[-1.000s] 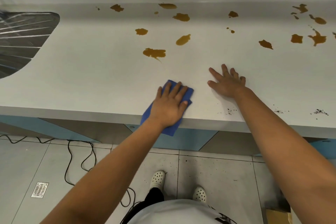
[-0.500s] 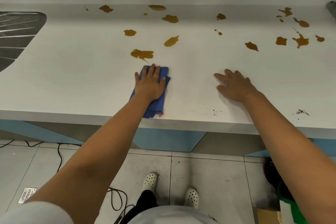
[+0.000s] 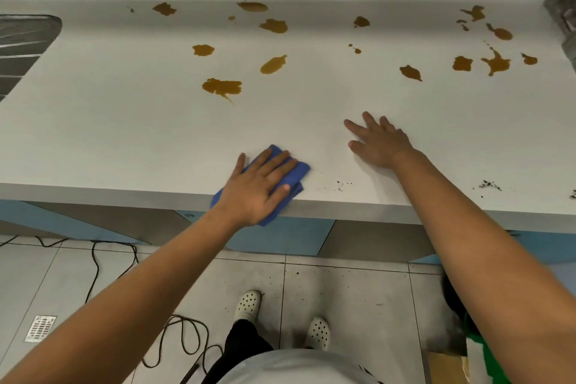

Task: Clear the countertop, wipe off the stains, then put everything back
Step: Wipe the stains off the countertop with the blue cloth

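Left hand (image 3: 260, 188) flat, fingers straight, presses blue cloth (image 3: 296, 171) at counter (image 3: 109, 134) front edge; cloth part overhangs edge. Risk: pull toward body drags cloth off onto floor. Brown stains (image 3: 222, 87) further back, untouched; hasty stroke likely smears them wider. Right hand (image 3: 378, 142) spread flat, empty, braces on counter near dark crumbs (image 3: 341, 185); could sweep crumbs over edge.

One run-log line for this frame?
wiping | left hand presses blue cloth at counter edge | right hand flat | brown stains remain
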